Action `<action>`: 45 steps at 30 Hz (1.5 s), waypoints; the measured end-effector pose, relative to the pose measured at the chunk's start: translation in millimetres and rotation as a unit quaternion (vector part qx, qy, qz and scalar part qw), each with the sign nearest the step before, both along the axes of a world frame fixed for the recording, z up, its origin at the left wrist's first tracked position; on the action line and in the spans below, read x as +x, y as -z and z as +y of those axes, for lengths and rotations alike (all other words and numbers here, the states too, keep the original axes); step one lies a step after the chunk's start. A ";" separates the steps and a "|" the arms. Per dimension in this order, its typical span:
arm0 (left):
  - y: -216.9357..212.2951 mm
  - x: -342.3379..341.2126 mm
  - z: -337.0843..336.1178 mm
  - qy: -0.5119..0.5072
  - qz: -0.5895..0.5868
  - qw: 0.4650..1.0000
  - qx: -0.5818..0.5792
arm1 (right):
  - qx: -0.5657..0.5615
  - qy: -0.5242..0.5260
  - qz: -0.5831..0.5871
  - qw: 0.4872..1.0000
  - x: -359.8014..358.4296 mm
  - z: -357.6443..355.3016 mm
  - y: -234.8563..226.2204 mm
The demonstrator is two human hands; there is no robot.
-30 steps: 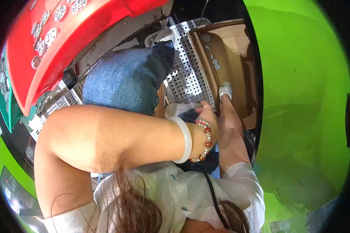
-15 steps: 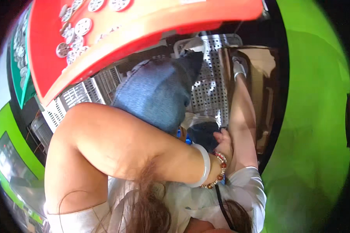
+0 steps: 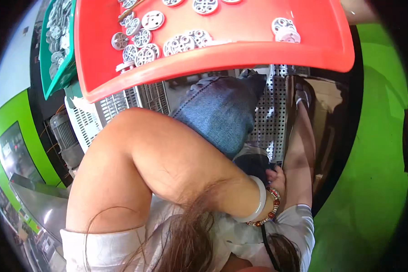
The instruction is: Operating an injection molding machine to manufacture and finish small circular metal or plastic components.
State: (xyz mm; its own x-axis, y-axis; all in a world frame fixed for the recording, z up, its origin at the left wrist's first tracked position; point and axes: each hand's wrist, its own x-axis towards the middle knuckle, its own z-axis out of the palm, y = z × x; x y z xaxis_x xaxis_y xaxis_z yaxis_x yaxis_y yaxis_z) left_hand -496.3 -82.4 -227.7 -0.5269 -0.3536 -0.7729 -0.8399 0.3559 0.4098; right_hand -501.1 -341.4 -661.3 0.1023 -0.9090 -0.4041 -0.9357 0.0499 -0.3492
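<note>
My left arm folds across my body. A white bangle and a beaded bracelet ring its wrist, and my left hand [image 3: 276, 176] rests against a dark object [image 3: 255, 164] at my lap, fingers mostly hidden. My right forearm stretches forward along a perforated metal panel [image 3: 271, 115]. My right hand [image 3: 302, 94], in something pale like a glove, reaches the edge of a brown cardboard box [image 3: 328, 97]; I cannot see whether it grips anything. A red tray [image 3: 240, 52] with several round white perforated discs [image 3: 182, 41] fills the top of the view.
A green tray [image 3: 54, 68] holding more discs stands at upper left above a white slotted crate [image 3: 88, 119] and a grey motor [image 3: 64, 133]. My denim-clad knee [image 3: 222, 113] lies under the red tray. Green floor [image 3: 376, 172] spreads to the right.
The red tray now fills the upper view. My right arm has stretched farther toward the box. My left hand has dropped lower, toward my lap.
</note>
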 end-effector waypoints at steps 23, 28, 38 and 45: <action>-8.7 54.6 -37.1 -0.090 0.186 0.955 -0.213 | 0.126 0.214 -0.481 0.840 -93.0 247.6 -334.7; -23.2 49.4 -7.0 -0.093 0.262 0.928 -0.247 | 0.326 0.278 -0.712 0.557 -146.9 292.6 -408.1; -62.3 79.8 103.9 -0.102 0.305 0.870 -0.374 | 0.433 0.145 -0.640 0.618 -124.2 361.8 -463.5; -105.6 242.0 233.1 -0.415 0.315 0.654 -0.548 | 0.300 0.284 -0.513 0.752 -153.0 358.7 -409.7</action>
